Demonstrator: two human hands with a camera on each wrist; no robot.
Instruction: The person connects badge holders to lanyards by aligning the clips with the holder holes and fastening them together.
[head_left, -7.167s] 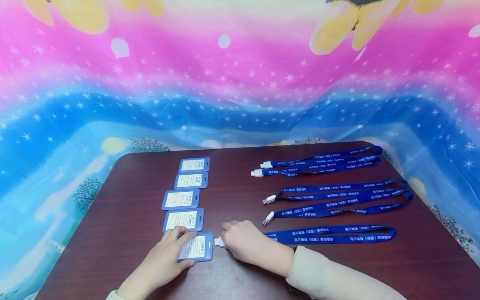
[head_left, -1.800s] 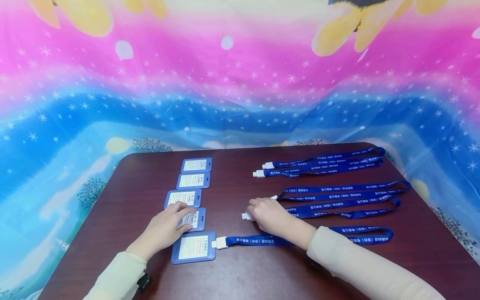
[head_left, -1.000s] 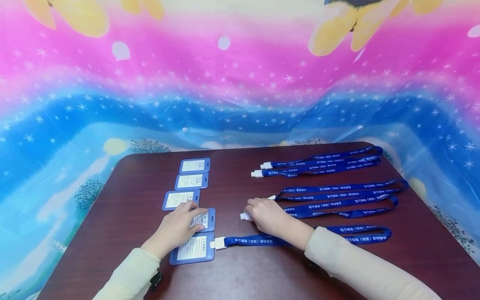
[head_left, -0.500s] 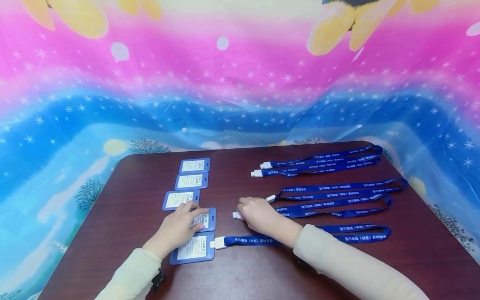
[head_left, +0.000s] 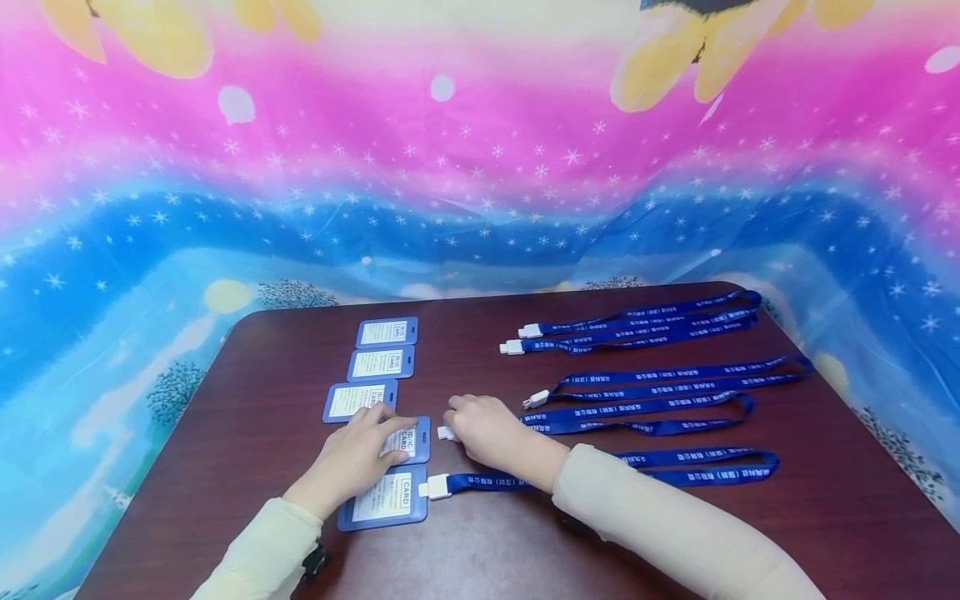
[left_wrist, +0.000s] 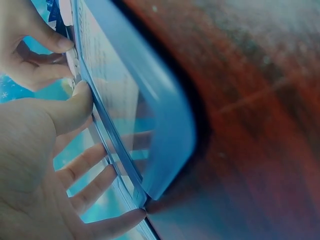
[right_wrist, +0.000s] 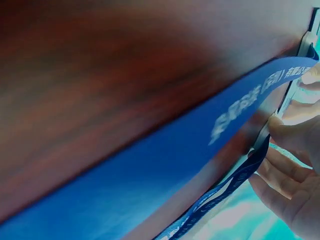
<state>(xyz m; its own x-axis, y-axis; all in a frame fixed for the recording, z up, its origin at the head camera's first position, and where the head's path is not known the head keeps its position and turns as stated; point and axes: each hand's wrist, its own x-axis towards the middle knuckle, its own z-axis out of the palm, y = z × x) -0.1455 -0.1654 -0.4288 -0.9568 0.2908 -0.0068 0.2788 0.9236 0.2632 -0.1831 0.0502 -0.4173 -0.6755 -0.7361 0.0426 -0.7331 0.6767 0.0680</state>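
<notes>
My left hand (head_left: 348, 458) holds a blue ID badge holder (head_left: 423, 440), second from the front, with thumb and fingers at its edges. Just to its right, my right hand (head_left: 487, 429) pinches the white clip (head_left: 445, 433) of a blue lanyard (head_left: 660, 412). A small gap separates that clip from the holder's slot. In front, the nearest badge holder (head_left: 420, 500) is joined by a white clip (head_left: 437, 487) to another lanyard (head_left: 487, 482). The left wrist view has the left hand's fingers (left_wrist: 95, 187) spread along the holders' edges; the right wrist view shows the pinching thumb (right_wrist: 282, 131).
Several more badge holders (head_left: 360, 401) lie in a column behind the left hand. Further lanyards (head_left: 622, 336) lie at the back right, their white clips (head_left: 536, 399) pointing left. The dark wooden table (head_left: 240, 450) ends at a patterned cloth backdrop (head_left: 480, 167).
The nearest holder has gained its lanyard. My left hand has since moved to the second holder and slid it right. My right hand has drawn the second lanyard left, close to it.
</notes>
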